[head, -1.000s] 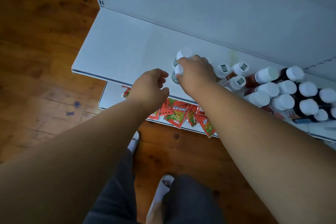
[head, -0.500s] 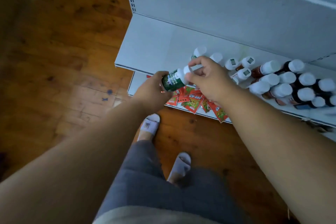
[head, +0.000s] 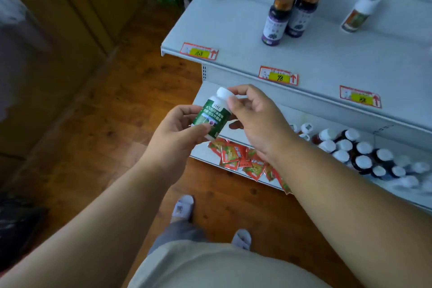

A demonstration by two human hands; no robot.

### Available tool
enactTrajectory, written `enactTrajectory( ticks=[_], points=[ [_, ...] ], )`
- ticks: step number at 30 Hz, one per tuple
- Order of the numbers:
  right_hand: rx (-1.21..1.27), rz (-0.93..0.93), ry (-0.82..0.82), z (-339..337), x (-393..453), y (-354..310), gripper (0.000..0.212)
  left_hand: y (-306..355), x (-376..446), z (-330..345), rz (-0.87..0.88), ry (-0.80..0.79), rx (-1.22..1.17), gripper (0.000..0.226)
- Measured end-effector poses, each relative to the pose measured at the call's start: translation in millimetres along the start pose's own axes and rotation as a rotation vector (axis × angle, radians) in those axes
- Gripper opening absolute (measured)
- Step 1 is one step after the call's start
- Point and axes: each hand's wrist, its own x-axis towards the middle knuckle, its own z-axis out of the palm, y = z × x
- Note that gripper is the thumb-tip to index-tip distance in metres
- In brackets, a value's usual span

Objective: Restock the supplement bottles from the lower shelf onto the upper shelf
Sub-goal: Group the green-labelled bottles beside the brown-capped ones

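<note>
Overhead, the upper shelf (head: 233, 21) carries a few dark bottles (head: 287, 7), while the lower shelf (head: 397, 196) stays crowded with white-capped bottles (head: 350, 149). Between them, in the air, the left hand (head: 177, 128) grips the green supplement bottle (head: 211, 116) round its body; the right hand (head: 254, 114) pinches its white cap (head: 224, 92) with thumb and fingers. Transfer seems underway; next, the bottle likely needs lifting and standing upright on bare upper shelf.
</note>
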Motion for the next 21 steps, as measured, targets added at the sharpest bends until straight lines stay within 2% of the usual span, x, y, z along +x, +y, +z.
enactTrajectory(
  ticks=[5, 12, 15, 21],
  points=[
    [0.023, -0.061, 0.059, 21, 33, -37, 0.028, 55, 40, -9, 0.066, -0.032, 0.078, 0.038],
    [0.11, -0.072, 0.229, 45, 80, -71, 0.037, 108, 96, -25, 0.156, -0.064, 0.288, 0.04],
    [0.087, -0.057, 0.243, 37, 98, -80, 0.05, 119, 122, -19, 0.188, -0.093, 0.381, 0.037],
    [-0.11, -0.102, 0.339, 1, 161, -92, 0.053, 129, 192, 8, 0.274, -0.092, 0.605, 0.036]
  ],
)
